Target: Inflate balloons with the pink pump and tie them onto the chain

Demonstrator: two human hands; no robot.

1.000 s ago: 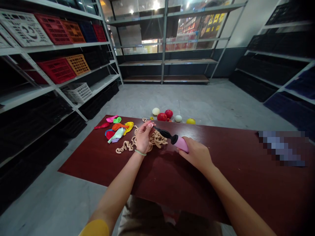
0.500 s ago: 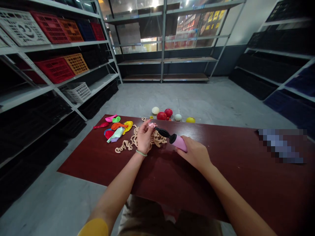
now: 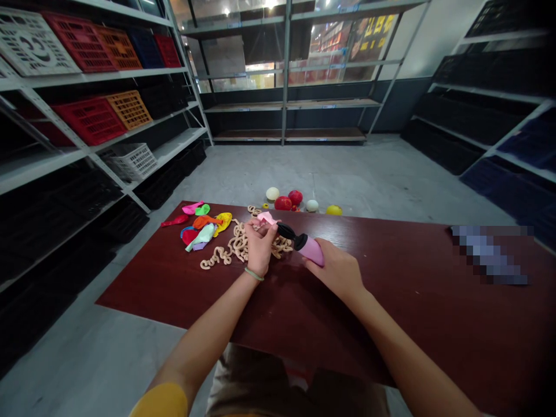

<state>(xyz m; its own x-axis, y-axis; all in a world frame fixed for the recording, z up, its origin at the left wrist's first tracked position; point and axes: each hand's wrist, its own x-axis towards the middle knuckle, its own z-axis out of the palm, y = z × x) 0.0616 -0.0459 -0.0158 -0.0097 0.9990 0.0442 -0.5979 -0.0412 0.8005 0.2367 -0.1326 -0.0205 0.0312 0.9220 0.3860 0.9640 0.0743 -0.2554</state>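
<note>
My right hand (image 3: 336, 266) is wrapped round the pink body of a balloon pump (image 3: 310, 250), whose black nozzle end points up and to the left. At that end my left hand (image 3: 260, 243) pinches a light pink balloon (image 3: 266, 218), its fingers closed near the nozzle. Whether the balloon's neck sits over the nozzle tip is hidden by the fingers. Beneath and behind my left hand lies a heap of curly beige uninflated long balloons (image 3: 237, 246). To its left are several flat balloons in mixed colours, among them an orange balloon (image 3: 206, 221) and a mint balloon (image 3: 203, 236).
The dark red table (image 3: 174, 289) spans the front. A blurred-out flat item (image 3: 490, 255) lies at its right. Beyond the far edge, inflated balloons, including a red balloon (image 3: 283, 202) and a yellow balloon (image 3: 334, 210), rest on the floor. Shelves with crates (image 3: 91, 119) stand left.
The pink balloon now shows more above my left fingers, with the pump's nozzle end closer to that hand. The whole view has shifted slightly.
</note>
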